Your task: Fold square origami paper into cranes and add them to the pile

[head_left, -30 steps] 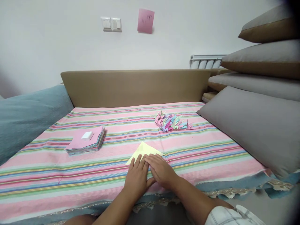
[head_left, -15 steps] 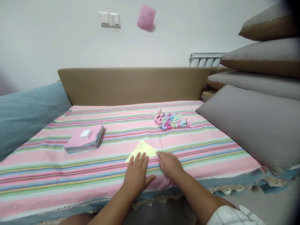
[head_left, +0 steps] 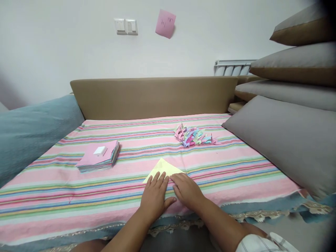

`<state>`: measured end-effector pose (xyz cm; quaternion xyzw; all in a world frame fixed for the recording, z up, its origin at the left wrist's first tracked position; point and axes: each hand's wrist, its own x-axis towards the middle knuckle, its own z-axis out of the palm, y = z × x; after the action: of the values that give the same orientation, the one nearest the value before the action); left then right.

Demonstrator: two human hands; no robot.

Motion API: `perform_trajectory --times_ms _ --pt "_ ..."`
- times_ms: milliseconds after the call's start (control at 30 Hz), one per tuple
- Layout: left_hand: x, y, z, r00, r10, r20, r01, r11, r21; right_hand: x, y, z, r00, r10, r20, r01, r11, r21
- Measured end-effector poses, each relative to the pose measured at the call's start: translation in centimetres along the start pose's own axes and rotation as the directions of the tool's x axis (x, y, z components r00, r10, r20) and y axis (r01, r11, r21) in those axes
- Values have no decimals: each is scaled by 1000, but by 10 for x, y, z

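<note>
A sheet of yellow paper (head_left: pixel 163 166), folded into a triangle, lies on the striped cloth with its point away from me. My left hand (head_left: pixel 154 196) presses flat on the near left part of it, fingers stretched out and thumb spread to the right. Beside it, my right hand (head_left: pixel 187 190) rests on the paper's near right part. Its fingers point left, close to the left fingertips, and its thumb is apart from them. Both hands cover much of the folded edge.
On the left is a stack of coloured paper squares (head_left: pixel 90 159) with a small white block (head_left: pixel 100 151) on top. Several folded paper cranes (head_left: pixel 194 135) lie in a group at the back right. Grey cushions (head_left: pixel 283 140) are piled along the right side.
My right hand has slid left along the paper's near edge, from the right corner toward my left hand. My left hand stays flat on the paper. The view has shifted slightly.
</note>
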<state>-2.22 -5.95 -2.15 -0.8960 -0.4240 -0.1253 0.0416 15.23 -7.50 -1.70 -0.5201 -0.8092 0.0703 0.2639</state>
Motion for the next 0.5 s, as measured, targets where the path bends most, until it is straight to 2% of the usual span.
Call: perform_trajectory --times_ms 300,500 --pt "-14 -10 -3 999 -39 -9 39 999 13 1 -5 -11 988 125 87 -115 986 -120" --pt "-26 -24 -13 989 -149 1 149 989 -14 1 1 -18 976 190 107 -175 975 -134"
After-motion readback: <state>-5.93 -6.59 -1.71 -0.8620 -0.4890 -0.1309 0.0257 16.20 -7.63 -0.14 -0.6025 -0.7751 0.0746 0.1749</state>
